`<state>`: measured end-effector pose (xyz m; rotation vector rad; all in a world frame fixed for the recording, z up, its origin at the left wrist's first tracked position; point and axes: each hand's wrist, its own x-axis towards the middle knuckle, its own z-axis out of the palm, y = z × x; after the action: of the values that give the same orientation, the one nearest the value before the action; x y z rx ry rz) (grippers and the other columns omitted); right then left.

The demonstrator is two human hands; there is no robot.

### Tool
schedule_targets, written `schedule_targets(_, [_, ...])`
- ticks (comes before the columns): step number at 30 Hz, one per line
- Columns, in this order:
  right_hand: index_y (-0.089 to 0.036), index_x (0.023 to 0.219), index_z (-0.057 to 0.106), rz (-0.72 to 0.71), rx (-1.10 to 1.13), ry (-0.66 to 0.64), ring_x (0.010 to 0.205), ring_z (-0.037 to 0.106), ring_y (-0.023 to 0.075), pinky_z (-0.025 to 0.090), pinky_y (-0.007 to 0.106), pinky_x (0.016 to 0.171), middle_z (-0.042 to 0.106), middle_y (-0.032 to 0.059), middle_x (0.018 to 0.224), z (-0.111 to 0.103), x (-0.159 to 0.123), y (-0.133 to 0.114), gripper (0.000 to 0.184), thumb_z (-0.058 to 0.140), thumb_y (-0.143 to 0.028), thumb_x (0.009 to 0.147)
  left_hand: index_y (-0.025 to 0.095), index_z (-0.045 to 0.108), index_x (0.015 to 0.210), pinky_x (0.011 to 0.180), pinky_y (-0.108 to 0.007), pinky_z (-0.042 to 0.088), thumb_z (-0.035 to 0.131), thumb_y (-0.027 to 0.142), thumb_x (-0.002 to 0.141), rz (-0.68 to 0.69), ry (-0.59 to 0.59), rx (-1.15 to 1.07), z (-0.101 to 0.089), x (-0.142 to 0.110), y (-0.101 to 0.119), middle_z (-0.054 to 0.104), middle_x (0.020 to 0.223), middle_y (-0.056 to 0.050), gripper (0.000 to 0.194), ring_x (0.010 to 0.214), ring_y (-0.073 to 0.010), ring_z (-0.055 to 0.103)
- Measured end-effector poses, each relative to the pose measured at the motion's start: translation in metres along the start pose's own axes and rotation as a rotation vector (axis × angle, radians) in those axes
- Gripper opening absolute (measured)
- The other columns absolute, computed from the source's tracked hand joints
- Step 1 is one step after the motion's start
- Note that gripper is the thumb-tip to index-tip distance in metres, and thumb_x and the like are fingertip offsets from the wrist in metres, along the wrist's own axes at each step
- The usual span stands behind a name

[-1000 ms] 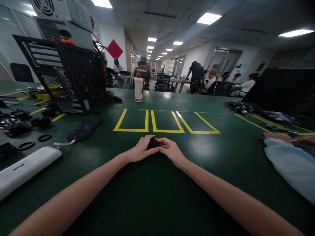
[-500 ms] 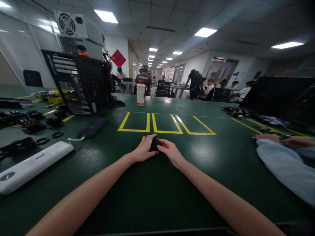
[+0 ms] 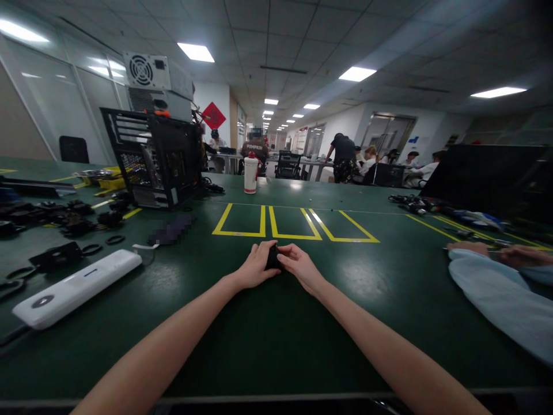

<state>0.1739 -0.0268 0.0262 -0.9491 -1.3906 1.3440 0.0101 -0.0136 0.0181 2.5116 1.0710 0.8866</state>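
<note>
Between my two hands is a small black object [image 3: 272, 258], too dark and too covered by fingers for me to make out its kind. My left hand [image 3: 256, 265] is closed round its left side, thumb below and fingers above. From the right, my right hand [image 3: 300, 266] pinches at its edge with thumb and fingertips. Both hands are low over the green table [image 3: 276, 334], just this side of the middle of three yellow tape outlines [image 3: 298, 237].
On the left lie a white power strip [image 3: 82, 288], black rings and parts [image 3: 73, 219]. Behind them stands an open computer case [image 3: 159, 155] carrying power supplies [image 3: 149, 72]. A white cup [image 3: 250, 174] stands beyond the outlines. A co-worker's sleeves [image 3: 492, 288] rest at right, near a monitor [image 3: 488, 178].
The view has tilted up slightly and turned a little left. Both hands stay closed on the black object, with only slight finger shifts.
</note>
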Motion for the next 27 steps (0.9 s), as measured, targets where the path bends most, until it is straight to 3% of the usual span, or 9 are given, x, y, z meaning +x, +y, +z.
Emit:
schedule_targets(4, [-0.016,0.096,0.057,0.040,0.053,0.000,0.095,0.054,0.0172,0.038,0.035,0.089,0.059,0.0062,0.099,-0.004,0.007,0.008,0.035,0.064,-0.025,0.063,0.018,0.022,0.126,0.088,-0.042,0.034,0.056,0.032,0.072,0.022,0.017,0.028,0.004,0.001,-0.005,0.037,0.120,-0.010,0.065,0.100,-0.0251,0.040])
schedule_targets(10, [-0.019,0.090,0.057,-0.031,0.069,-0.054,0.092,0.054,0.0157,0.038,0.036,0.088,0.060,0.0029,0.095,-0.007,0.005,0.011,0.035,0.069,-0.018,0.057,0.016,0.023,0.125,0.089,-0.041,0.033,0.056,0.032,0.072,0.061,0.037,0.055,0.007,0.001,-0.008,0.038,0.119,-0.010,0.064,0.100,-0.0247,0.039])
schedule_targets(14, [-0.019,0.082,0.057,0.021,0.097,0.022,0.089,0.054,0.0152,0.040,0.035,0.084,0.059,0.0015,0.088,-0.001,0.001,0.004,0.022,0.065,-0.025,0.063,0.017,0.024,0.124,0.088,-0.040,0.034,0.057,0.032,0.071,0.063,0.035,0.053,0.006,0.000,-0.006,0.037,0.119,-0.010,0.065,0.101,-0.0250,0.039])
schedule_targets(18, [-0.018,0.084,0.057,0.029,0.095,0.058,0.089,0.053,0.0154,0.040,0.035,0.084,0.059,0.0024,0.089,0.001,0.003,0.005,0.026,0.067,-0.024,0.060,0.018,0.024,0.124,0.088,-0.040,0.034,0.057,0.031,0.071,0.055,0.032,0.058,0.006,0.000,-0.006,0.036,0.120,-0.010,0.064,0.102,-0.0250,0.038])
schedule_targets(21, [-0.016,0.087,0.058,0.051,0.106,0.024,0.089,0.053,0.0153,0.039,0.035,0.086,0.058,0.0038,0.091,-0.003,0.005,0.009,0.029,0.067,-0.023,0.061,0.018,0.023,0.125,0.088,-0.040,0.035,0.057,0.032,0.072,0.057,0.029,0.066,0.006,-0.001,-0.007,0.037,0.119,-0.009,0.064,0.101,-0.0249,0.038])
schedule_targets(27, [-0.019,0.087,0.055,-0.046,0.032,-0.065,0.091,0.053,0.0149,0.040,0.035,0.086,0.058,0.0020,0.092,-0.009,0.003,0.011,0.033,0.069,-0.018,0.057,0.017,0.022,0.125,0.088,-0.041,0.034,0.057,0.032,0.072,0.056,0.027,0.086,0.007,-0.001,-0.006,0.037,0.119,-0.010,0.065,0.101,-0.0255,0.038])
